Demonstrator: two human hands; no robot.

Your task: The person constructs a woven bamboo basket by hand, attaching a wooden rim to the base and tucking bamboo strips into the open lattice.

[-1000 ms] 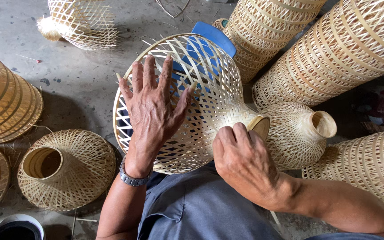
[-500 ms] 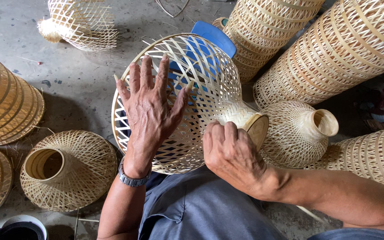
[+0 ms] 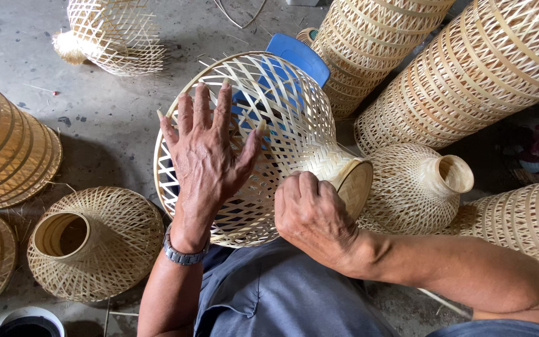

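Right hand (image 3: 312, 212) slid down – fingers clenched on woven shade (image 3: 282, 125); left hand (image 3: 207, 156) stays splayed

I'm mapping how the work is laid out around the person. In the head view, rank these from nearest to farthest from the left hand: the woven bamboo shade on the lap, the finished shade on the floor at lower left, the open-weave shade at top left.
1. Woven bamboo shade on the lap: directly under the left hand.
2. Finished shade: floor, lower left.
3. Open-weave shade: floor, top left.
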